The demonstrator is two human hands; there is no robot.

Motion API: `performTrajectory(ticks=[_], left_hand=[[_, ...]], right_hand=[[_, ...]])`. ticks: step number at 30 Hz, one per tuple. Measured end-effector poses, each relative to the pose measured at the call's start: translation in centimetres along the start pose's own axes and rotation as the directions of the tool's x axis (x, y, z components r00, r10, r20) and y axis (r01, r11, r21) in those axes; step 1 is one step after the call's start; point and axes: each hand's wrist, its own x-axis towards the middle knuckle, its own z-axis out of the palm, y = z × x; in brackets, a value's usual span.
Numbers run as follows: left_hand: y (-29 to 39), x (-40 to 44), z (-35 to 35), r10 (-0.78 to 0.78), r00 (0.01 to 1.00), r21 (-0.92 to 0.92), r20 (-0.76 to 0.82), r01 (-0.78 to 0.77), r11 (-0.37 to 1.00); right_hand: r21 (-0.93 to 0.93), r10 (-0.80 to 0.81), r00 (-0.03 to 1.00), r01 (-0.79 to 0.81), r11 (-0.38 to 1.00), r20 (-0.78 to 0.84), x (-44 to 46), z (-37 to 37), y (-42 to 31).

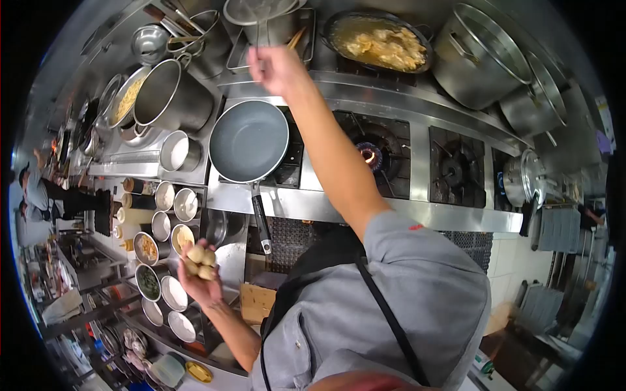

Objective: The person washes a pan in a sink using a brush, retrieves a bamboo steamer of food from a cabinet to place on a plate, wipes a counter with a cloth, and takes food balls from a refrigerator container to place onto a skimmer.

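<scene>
Several round, pale brown items (201, 260) rest in my left hand (199, 277), which is curled round them beside the metal containers. My right hand (277, 68) is raised near the strainer (261, 10) and the metal tray behind the stove. Its fingers are bent and blurred, and what they hold, if anything, cannot be made out. Between my hands, a grey frying pan (249, 141) sits on the left part of the stove with nothing in it, its black handle (261, 221) pointing toward me.
A lit burner (370, 156) is right of the pan, under my right forearm. A wide pan of frying food (385, 44) and large pots (479, 58) stand at the back. Ingredient containers (149, 283) line the left. Another person (49, 195) stands far left.
</scene>
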Motion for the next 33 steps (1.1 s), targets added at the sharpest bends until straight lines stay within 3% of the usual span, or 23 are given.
performTrajectory(ticks=[1,3,4,5,6,7,8,9,10,11,13,15,18,21,23,24,26,27,28,31,33], left_hand=[[1.1,1.3,1.3,0.042,0.999,0.083,0.023,-0.043,0.996],[3.5,5.6,1.5,0.014,0.974,0.314,0.224,-0.086,0.946],[4.3,7.2,3.3,-0.013,0.981,0.37,0.195,-0.062,0.927],[4.3,8.9,6.6,0.078,0.989,0.424,0.126,-0.125,0.897],[5.0,9.5,9.8,0.074,0.977,0.598,0.199,-0.181,0.781],[4.8,11.1,12.6,0.145,0.931,0.681,0.335,-0.346,0.645],[5.1,12.0,15.8,0.105,0.911,0.799,0.398,-0.401,0.449],[4.3,14.2,17.9,0.171,0.831,0.777,0.53,-0.556,0.295],[3.6,14.6,20.8,0.167,0.816,0.813,0.553,-0.573,0.107],[1.8,17.8,21.7,0.258,0.66,0.702,0.705,-0.701,-0.126],[-1.1,19.6,25.0,0.165,0.728,0.744,0.665,-0.628,-0.229],[-3.9,20.4,26.9,0.073,0.697,0.646,0.713,-0.613,-0.454],[-7.4,23.7,27.2,-0.052,0.623,0.495,0.78,-0.666,-0.558],[-8.3,23.2,28.2,0.003,0.579,0.446,0.815,-0.625,-0.641],[-7.5,24.2,28.8,0.127,0.453,0.423,0.882,-0.643,-0.638],[-6.3,24.5,29.1,0.165,0.378,0.404,0.911,-0.736,-0.544],[-3.6,22.1,29.0,0.263,0.441,0.497,0.858,-0.842,-0.209],[-2.4,21.7,27.9,0.293,0.529,0.588,0.796,-0.79,-0.172],[-1.2,20.0,26.7,0.349,0.538,0.614,0.768,-0.773,-0.159],[0.9,16.1,20.8,0.364,0.631,0.619,0.685,-0.768,0.167],[1.7,13.1,15.7,0.329,0.717,0.721,0.614,-0.68,0.135]], right_hand=[[-0.192,-0.119,0.993,0.121,0.974,0.021,-5.0,0.4,1.5],[0.016,0.082,0.995,-0.081,0.997,-0.064,-9.1,-2.9,2.1],[-0.038,0.112,0.994,-0.112,0.993,-0.004,-11.7,-3.6,2.0],[-0.092,0.144,0.988,-0.138,0.986,0.063,-14.2,-4.0,2.0],[-0.206,0.142,0.99,-0.143,0.968,-0.022,-17.0,-3.4,2.3],[-0.315,0.124,0.986,-0.153,0.936,-0.111,-20.0,-2.6,2.7],[-0.347,0.14,0.983,-0.174,0.922,-0.121,-22.6,-2.4,3.1],[-0.379,0.151,0.98,-0.191,0.905,-0.133,-24.7,-2.2,3.5],[-0.381,0.162,0.978,-0.201,0.903,-0.132,-26.5,-1.6,3.8],[-0.374,0.198,0.966,-0.249,0.893,-0.169,-28.1,-1.0,4.0],[-0.361,0.237,0.948,-0.301,0.883,-0.21,-30.3,-0.4,4.4],[-0.345,0.264,0.938,-0.33,0.879,-0.223,-31.5,0.0,4.6],[-0.326,0.267,0.937,-0.33,0.886,-0.224,-32.6,0.2,4.5],[-0.305,0.249,0.943,-0.309,0.901,-0.221,-32.6,-0.3,3.6],[-0.273,0.228,0.941,-0.295,0.916,-0.252,-32.2,-1.0,3.4],[-0.253,0.229,0.939,-0.294,0.922,-0.257,-31.9,-1.6,3.1],[-0.23,0.207,0.943,-0.269,0.935,-0.262,-31.3,-2.2,2.3],[-0.214,0.196,0.948,-0.252,0.944,-0.251,-30.9,-2.5,1.9],[-0.201,0.167,0.962,-0.212,0.956,-0.217,-30.5,-2.6,1.4],[-0.24,0.106,0.977,-0.149,0.959,-0.183,-28.0,-2.8,-1.1],[-0.207,0.084,0.977,-0.125,0.97,-0.196,-25.2,-2.7,-2.9]])
